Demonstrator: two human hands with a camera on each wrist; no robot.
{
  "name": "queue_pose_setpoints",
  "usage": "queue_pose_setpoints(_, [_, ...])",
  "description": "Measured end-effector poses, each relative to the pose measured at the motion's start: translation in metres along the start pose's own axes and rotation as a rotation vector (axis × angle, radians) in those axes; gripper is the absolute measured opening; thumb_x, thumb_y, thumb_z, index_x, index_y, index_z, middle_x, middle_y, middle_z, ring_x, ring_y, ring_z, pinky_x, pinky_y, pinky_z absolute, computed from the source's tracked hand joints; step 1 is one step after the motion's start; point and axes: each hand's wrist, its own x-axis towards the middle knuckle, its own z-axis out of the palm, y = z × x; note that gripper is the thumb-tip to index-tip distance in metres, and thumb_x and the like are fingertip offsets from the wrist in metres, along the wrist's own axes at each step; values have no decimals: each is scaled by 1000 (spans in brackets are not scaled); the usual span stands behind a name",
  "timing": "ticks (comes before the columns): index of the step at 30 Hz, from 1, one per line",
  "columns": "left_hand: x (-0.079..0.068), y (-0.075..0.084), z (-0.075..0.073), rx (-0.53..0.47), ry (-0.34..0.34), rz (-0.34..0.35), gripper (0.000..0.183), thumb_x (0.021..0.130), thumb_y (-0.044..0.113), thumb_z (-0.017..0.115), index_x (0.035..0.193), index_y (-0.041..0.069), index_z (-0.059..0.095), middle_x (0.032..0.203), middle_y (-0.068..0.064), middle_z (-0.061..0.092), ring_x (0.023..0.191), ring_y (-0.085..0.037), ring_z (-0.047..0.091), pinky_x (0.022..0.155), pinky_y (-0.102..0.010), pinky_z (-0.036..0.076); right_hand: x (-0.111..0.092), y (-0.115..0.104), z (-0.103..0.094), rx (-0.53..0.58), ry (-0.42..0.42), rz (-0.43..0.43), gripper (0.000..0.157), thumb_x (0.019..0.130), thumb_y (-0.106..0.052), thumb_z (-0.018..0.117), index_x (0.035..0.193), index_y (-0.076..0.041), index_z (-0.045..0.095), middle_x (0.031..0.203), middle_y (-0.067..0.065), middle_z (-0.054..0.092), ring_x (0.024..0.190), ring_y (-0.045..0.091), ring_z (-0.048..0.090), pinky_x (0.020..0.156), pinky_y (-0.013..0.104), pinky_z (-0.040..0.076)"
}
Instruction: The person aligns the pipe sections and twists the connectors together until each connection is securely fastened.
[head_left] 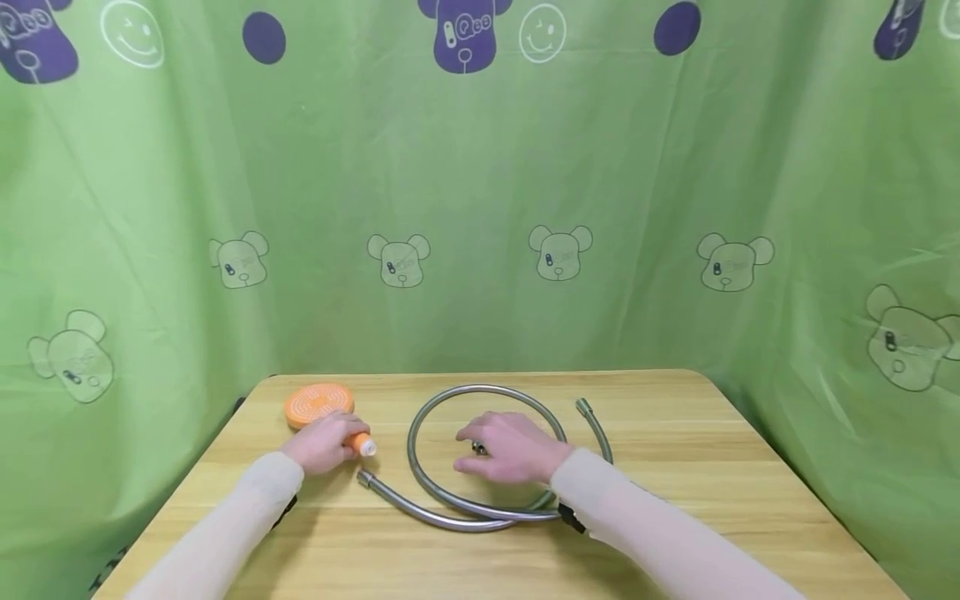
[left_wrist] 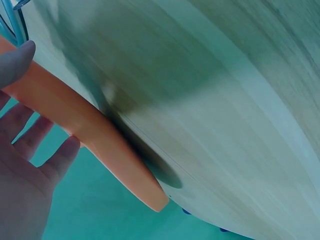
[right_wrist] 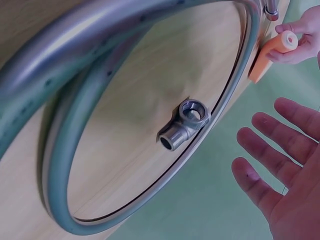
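An orange shower head (head_left: 318,402) with a white-tipped handle lies at the table's left. My left hand (head_left: 324,443) grips its handle, thumb on one side and fingers on the other in the left wrist view. A silver shower hose (head_left: 450,523) is looped in the middle of the table, both end nuts showing. Inside the loop sits a small metal tee-shaped pipe fitting (right_wrist: 182,125). Over the loop hovers my right hand (head_left: 513,448), its fingers extended and spread and holding nothing; from the head view it partly covers the fitting.
A light wood-grain table (head_left: 720,500) bears everything. Green curtain (head_left: 480,167) with bear prints hangs behind it and along both sides. One hose end (head_left: 365,479) points toward the shower handle; the other end (head_left: 583,407) lies at the back right.
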Motion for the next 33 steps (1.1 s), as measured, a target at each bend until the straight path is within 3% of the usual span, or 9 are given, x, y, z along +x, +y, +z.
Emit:
queue_pose_setpoints(6, [0,-1,0,-13,14,-44,36,87,16,77,121,9,70,125,-9,68,119,-31,60,106,-51,48,5,-4,2,-3,4,-12,58,96,-62,51,133,-20,65,136,2,65,126,22,60,107,43,49])
queue_pose_setpoints(13, [-1,1,3,26,85,-33,33,82,13,80,114,12,72,116,-5,70,112,-28,62,100,-48,51,11,-7,4,-5,-4,-25,61,96,-65,48,133,-20,65,136,2,65,126,22,60,108,44,48])
queue_pose_setpoints(20, [-4,3,6,30,99,-52,35,81,10,79,115,10,72,120,-8,69,117,-30,61,103,-49,50,16,-13,5,-5,-13,-30,60,96,-66,47,134,-21,65,138,2,64,127,23,59,108,45,47])
queue_pose_setpoints(33, [-10,3,15,6,132,-164,41,83,15,78,123,12,70,132,-13,62,126,-32,55,108,-50,46,24,-17,8,-18,7,-66,57,96,-63,50,132,-21,65,136,2,65,126,23,60,107,44,49])
